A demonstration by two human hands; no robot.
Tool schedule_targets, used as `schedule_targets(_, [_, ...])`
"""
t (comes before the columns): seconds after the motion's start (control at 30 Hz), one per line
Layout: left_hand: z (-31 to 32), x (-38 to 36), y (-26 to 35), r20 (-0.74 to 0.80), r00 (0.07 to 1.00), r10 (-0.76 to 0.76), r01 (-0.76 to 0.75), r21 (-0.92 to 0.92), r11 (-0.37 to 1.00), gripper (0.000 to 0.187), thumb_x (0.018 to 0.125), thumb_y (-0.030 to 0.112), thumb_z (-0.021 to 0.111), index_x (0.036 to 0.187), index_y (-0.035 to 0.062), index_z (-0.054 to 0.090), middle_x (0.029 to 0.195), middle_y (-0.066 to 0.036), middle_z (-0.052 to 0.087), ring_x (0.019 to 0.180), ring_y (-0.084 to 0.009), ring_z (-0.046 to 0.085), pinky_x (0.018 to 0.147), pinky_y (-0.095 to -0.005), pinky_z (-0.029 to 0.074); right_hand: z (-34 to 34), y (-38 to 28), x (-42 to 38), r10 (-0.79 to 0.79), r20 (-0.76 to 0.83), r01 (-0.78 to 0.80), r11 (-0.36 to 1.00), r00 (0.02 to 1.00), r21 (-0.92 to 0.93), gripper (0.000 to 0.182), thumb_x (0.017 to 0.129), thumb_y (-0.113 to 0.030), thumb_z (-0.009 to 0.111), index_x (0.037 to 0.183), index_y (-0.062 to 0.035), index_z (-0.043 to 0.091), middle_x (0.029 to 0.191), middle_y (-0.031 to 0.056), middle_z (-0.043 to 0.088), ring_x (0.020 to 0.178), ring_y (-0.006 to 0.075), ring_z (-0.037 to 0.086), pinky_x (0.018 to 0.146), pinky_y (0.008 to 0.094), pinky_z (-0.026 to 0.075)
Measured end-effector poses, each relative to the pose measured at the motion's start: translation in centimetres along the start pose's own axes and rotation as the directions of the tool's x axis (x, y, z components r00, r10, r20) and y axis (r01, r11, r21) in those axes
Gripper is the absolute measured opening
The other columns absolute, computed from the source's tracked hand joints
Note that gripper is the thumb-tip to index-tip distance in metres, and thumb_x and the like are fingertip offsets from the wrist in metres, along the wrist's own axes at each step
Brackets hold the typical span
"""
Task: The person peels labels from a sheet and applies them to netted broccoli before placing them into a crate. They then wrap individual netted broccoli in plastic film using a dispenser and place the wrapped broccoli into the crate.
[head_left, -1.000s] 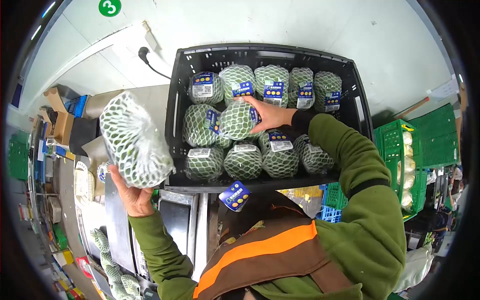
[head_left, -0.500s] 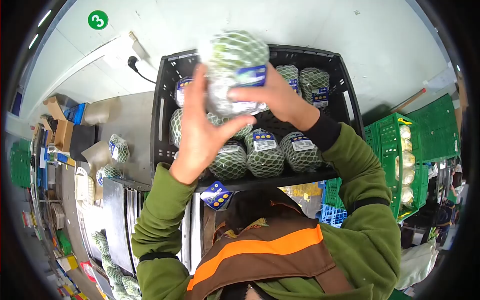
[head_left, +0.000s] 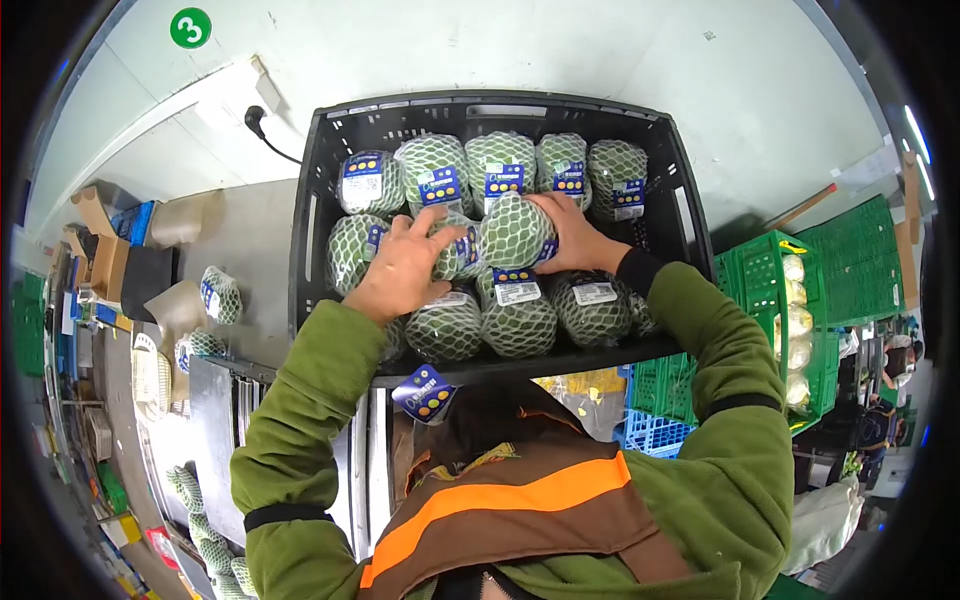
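Green melon-like fruits in white foam nets with blue labels fill much of a black crate. My right hand grips the right side of one netted fruit, which sits tilted in the middle row above its neighbours. My left hand has its fingers and thumb curved around the left end of another netted fruit, just left of that one. Behind both hands stands a back row of netted fruits. A front row lies nearest my body.
A white wall with a black plug rises behind the crate. Left of it, netted fruits lie on a grey surface. Green crates holding pale round produce stand on the right. A blue label card hangs at the crate's front.
My hands have lowered a netted fruit from above the crate into its middle row. My left hand has come off it and onto the fruit beside it.
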State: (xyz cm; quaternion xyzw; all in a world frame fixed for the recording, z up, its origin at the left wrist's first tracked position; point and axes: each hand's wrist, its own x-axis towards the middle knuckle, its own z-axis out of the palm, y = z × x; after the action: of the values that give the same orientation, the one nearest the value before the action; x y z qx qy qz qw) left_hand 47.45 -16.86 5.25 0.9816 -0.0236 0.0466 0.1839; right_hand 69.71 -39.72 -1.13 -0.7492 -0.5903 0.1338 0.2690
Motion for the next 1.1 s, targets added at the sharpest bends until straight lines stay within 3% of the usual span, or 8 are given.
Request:
schedule_targets(0.27, [0.0,1.1,-1.1,-0.025,1.000,0.018,-0.019,-0.051,0.999,0.075,0.056,0.012,0.086,0.125,0.0188,0.059,0.133,-0.009,0.049,0.108,-0.0411,0.050,0.094,-0.0475,0.049,2.3,2.9,-0.1,0.160,0.096,-0.182,0.936,0.982,0.302,0.110,0.058,-0.036,0.087,0.147,-0.0076,0.030,0.138,0.0211,0.039,0.130,0.0386,0.038,0.112,0.0472,0.028])
schedule_targets(0.5, [-4.8,-1.8,-1.1,-0.101,0.995,0.015,-0.041,-0.255,0.966,0.077,0.069,0.020,0.086,0.138,0.0160,0.052,0.149,-0.012,0.042,0.135,-0.0378,0.040,0.109,-0.0457,0.038,-0.4,1.6,0.7,-0.018,0.193,0.015,1.000,0.981,0.018,0.109,0.059,-0.031,0.088,0.147,-0.0030,0.030,0.139,0.0230,0.040,0.132,0.0398,0.036,0.113,0.0462,0.028])
schedule_targets(0.57, [-9.8,-6.1,-1.4,-0.292,0.953,-0.074,-0.032,-0.345,0.938,0.068,0.076,0.019,0.082,0.138,0.0138,0.053,0.146,-0.013,0.046,0.133,-0.0341,0.045,0.109,-0.0427,0.039,-4.1,-1.7,1.8,0.118,0.335,0.028,0.916,0.935,-0.400,0.111,0.052,-0.026,0.088,0.146,-0.0027,0.034,0.135,0.0271,0.045,0.127,0.0440,0.041,0.109,0.0478,0.034])
schedule_targets(0.67, [-15.5,-16.6,-5.7,-0.310,0.891,-0.332,0.133,-0.521,0.843,0.061,0.081,0.016,0.078,0.137,0.0106,0.053,0.140,-0.009,0.053,0.126,-0.0259,0.052,0.105,-0.0411,0.043,-9.2,-10.8,7.9,0.242,0.448,-0.069,0.927,0.861,-0.368,0.086,0.062,-0.021,0.088,0.136,-0.0004,0.050,0.110,0.0208,0.066,0.099,0.0322,0.065,0.086,0.0400,0.051])
schedule_targets(0.7, [-16.4,-20.4,-8.0,-0.319,0.833,-0.452,0.216,-0.564,0.797,0.060,0.082,0.015,0.077,0.137,0.0094,0.053,0.136,-0.009,0.056,0.121,-0.0225,0.056,0.100,-0.0398,0.047,-10.3,-15.6,10.9,0.253,0.443,-0.202,0.966,0.860,-0.161,0.072,0.070,-0.014,0.084,0.134,-0.0010,0.053,0.109,0.0186,0.066,0.095,0.0247,0.066,0.082,0.0344,0.052])
schedule_targets(0.8, [-18.0,-32.5,-17.5,-0.409,0.510,-0.757,0.303,-0.738,0.603,0.052,0.086,0.018,0.074,0.133,0.0048,0.056,0.118,-0.015,0.065,0.104,-0.0194,0.064,0.090,-0.0304,0.051,-7.4,-24.4,19.0,-0.135,0.202,0.114,0.987,0.970,0.112,0.062,0.076,-0.012,0.080,0.131,-0.0003,0.054,0.110,0.0101,0.065,0.097,0.0186,0.063,0.086,0.0324,0.051])
schedule_targets(0.97, [-14.0,-48.6,-34.2,-0.433,-0.317,-0.844,0.543,-0.812,0.213,0.058,0.084,0.032,0.075,0.127,-0.0034,0.059,0.116,-0.014,0.067,0.101,-0.0192,0.063,0.085,-0.0308,0.050,8.6,-33.1,37.1,-0.244,0.372,0.085,0.915,0.896,0.395,0.074,0.085,-0.030,0.075,0.143,-0.0001,0.039,0.121,0.0173,0.058,0.105,0.0210,0.062,0.086,0.0305,0.051])
schedule_targets(1.1, [-6.7,-52.0,-39.8,0.070,-0.351,-0.934,0.333,-0.923,-0.195,0.079,0.072,0.054,0.080,0.120,-0.0049,0.061,0.114,-0.017,0.063,0.101,-0.0302,0.058,0.078,-0.0459,0.048,31.2,-34.6,47.5,-0.133,0.269,0.136,0.991,0.954,0.005,0.091,0.082,-0.041,0.074,0.144,0.0092,0.030,0.135,0.0325,0.047,0.124,0.0426,0.050,0.104,0.0446,0.041])
